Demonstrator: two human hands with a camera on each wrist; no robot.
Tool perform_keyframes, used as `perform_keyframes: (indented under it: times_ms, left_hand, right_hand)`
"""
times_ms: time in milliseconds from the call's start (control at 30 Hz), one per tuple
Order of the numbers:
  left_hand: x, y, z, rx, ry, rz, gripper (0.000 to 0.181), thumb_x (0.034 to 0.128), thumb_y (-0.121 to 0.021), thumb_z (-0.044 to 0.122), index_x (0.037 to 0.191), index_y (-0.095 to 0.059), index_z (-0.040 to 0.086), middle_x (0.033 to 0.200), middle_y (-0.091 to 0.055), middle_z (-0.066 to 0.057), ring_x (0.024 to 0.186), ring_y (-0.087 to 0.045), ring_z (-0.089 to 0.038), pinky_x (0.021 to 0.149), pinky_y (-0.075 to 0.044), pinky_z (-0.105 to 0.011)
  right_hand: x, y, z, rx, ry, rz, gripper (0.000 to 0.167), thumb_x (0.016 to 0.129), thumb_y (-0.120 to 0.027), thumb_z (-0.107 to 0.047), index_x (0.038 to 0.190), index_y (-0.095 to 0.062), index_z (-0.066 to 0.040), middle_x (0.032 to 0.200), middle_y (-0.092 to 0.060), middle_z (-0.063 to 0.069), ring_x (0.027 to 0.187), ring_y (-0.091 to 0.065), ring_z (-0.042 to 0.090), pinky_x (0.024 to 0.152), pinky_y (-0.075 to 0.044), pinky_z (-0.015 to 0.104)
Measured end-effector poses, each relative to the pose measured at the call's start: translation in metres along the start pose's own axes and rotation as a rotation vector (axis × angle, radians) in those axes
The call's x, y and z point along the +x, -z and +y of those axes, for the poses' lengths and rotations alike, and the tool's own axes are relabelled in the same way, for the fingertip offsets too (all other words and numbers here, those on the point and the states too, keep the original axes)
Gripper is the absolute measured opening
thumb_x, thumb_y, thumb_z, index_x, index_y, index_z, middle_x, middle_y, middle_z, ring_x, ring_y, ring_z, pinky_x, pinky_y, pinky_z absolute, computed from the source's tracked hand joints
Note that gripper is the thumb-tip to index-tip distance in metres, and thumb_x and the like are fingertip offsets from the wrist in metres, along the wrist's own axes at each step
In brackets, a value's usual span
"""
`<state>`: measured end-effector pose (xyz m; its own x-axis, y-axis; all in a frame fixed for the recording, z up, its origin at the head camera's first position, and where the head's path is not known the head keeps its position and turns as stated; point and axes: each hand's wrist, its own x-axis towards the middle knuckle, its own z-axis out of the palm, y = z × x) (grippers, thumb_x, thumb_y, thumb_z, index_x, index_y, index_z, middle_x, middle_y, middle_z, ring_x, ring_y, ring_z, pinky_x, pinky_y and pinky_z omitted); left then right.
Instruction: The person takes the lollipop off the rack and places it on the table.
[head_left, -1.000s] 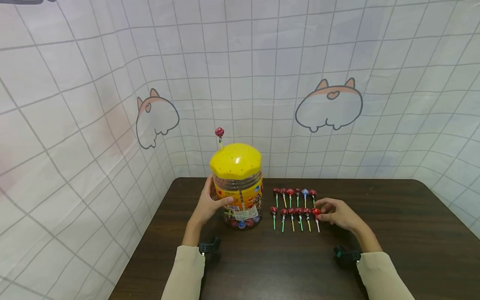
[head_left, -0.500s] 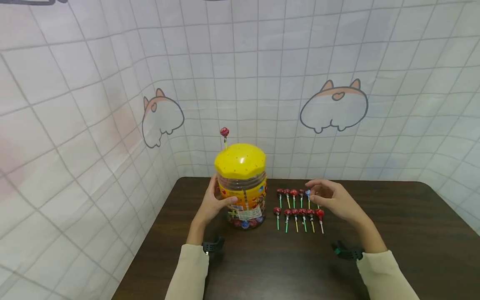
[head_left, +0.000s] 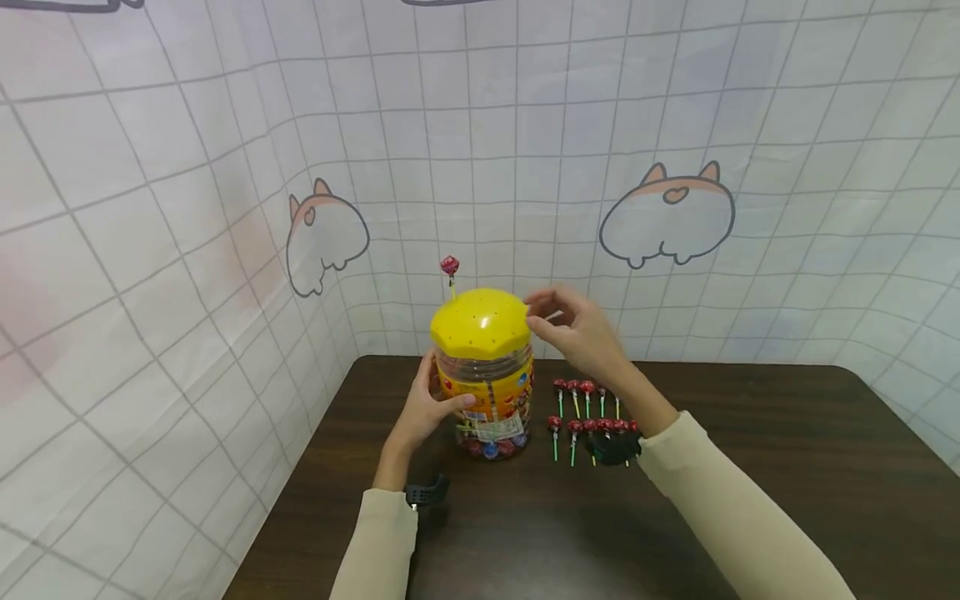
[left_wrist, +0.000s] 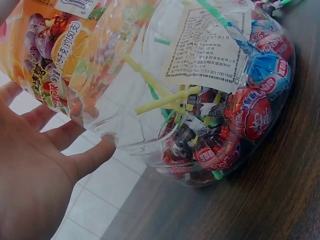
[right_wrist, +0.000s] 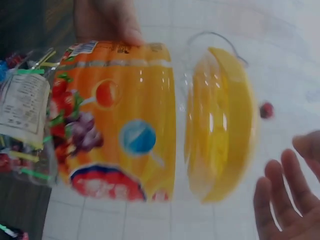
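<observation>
A clear candy jar [head_left: 491,400] with an orange fruit label and a domed yellow lid [head_left: 480,323] stands on the table. Wrapped lollipops [left_wrist: 252,112] fill its bottom. My left hand [head_left: 427,408] grips the jar's left side, thumb across the front. One red lollipop [head_left: 449,266] stands upright, stick down, at the back left of the lid. Beside the lid's right edge hovers my right hand [head_left: 573,329], fingers loosely bent and nothing in them. The right wrist view shows a gap between these fingers and the yellow lid [right_wrist: 227,125].
Two rows of lollipops lie right of the jar, an upper one [head_left: 587,387] and a lower one [head_left: 555,423]. My right forearm and wrist camera [head_left: 611,447] partly cover them. Behind the dark wooden table [head_left: 525,533] hangs a white grid-patterned cloth [head_left: 517,225].
My right hand has gone from the right end of the lower lollipop row, past the upper row, up and left to the lid. The left hand keeps its grip on the jar.
</observation>
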<state>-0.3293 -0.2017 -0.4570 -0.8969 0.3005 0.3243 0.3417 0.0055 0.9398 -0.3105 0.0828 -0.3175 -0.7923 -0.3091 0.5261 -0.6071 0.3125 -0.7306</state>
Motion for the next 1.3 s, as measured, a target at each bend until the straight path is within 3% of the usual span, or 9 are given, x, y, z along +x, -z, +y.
perform_keyframes:
  times_ms: [133,300,567,767,967,1133,1300]
  left_hand:
    - [-0.001,-0.001,0.003,-0.001,0.014,0.004,0.094,0.088,-0.082,0.022,0.159,-0.022,0.039,0.148,-0.047,-0.006,0.132,-0.052,-0.029,0.106,-0.053,-0.048]
    - [0.0,-0.002,0.004,-0.004,0.022,0.001,0.093,0.0889,-0.081,0.022,0.158,-0.023,0.04,0.149,-0.046,-0.005,0.133,-0.052,-0.028,0.107,-0.052,-0.05]
    - [0.001,-0.002,0.001,-0.011,0.011,-0.007,0.092,0.0904,-0.08,0.02,0.158,-0.022,0.04,0.148,-0.046,-0.006,0.132,-0.052,-0.032,0.104,-0.054,-0.048]
    - [0.0,0.0,-0.002,-0.005,0.025,0.004,0.091,0.0903,-0.08,0.022,0.158,-0.022,0.04,0.148,-0.047,-0.007,0.129,-0.055,-0.031,0.098,-0.058,-0.045]
    - [-0.001,0.0,0.0,0.009,0.025,0.01,0.091,0.0896,-0.081,0.026,0.158,-0.023,0.039,0.147,-0.047,-0.008,0.126,-0.055,-0.03,0.088,-0.061,-0.039]
    - [-0.001,-0.001,0.0,0.006,0.019,0.009,0.092,0.089,-0.081,0.024,0.158,-0.023,0.04,0.146,-0.048,-0.007,0.126,-0.056,-0.03,0.087,-0.061,-0.038]
    - [-0.001,-0.001,0.0,-0.001,0.011,0.003,0.093,0.0887,-0.082,0.023,0.159,-0.022,0.039,0.146,-0.048,-0.007,0.127,-0.056,-0.029,0.088,-0.06,-0.038]
  right_hand:
    - [0.032,-0.018,-0.012,0.011,0.038,-0.002,0.028,0.098,-0.068,-0.015,0.123,-0.065,-0.005,0.111,-0.071,0.013,0.102,-0.066,0.026,0.091,-0.057,0.044]
    - [0.064,-0.035,-0.023,-0.014,0.01,-0.033,0.03,0.097,-0.068,-0.014,0.126,-0.063,-0.008,0.113,-0.071,0.012,0.101,-0.066,0.026,0.093,-0.058,0.042]
    - [0.095,-0.052,-0.025,-0.04,-0.043,-0.091,0.035,0.096,-0.07,-0.012,0.13,-0.06,-0.009,0.112,-0.07,0.011,0.099,-0.067,0.026,0.094,-0.058,0.042]
    - [0.105,-0.062,-0.026,-0.04,-0.056,-0.11,0.036,0.095,-0.072,-0.011,0.129,-0.06,-0.009,0.11,-0.072,0.012,0.094,-0.069,0.024,0.089,-0.059,0.037]
    - [0.107,-0.067,-0.028,-0.006,-0.032,-0.06,0.035,0.096,-0.071,-0.009,0.129,-0.061,-0.01,0.103,-0.073,0.012,0.091,-0.068,0.023,0.086,-0.057,0.032]
    - [0.106,-0.059,-0.031,0.067,-0.01,0.012,0.038,0.097,-0.07,-0.013,0.134,-0.06,-0.015,0.105,-0.072,0.011,0.091,-0.068,0.023,0.082,-0.059,0.032]
    - [0.098,-0.042,-0.034,0.135,0.032,0.019,0.043,0.097,-0.069,-0.011,0.139,-0.059,-0.013,0.107,-0.071,0.015,0.088,-0.07,0.032,0.074,-0.061,0.031]
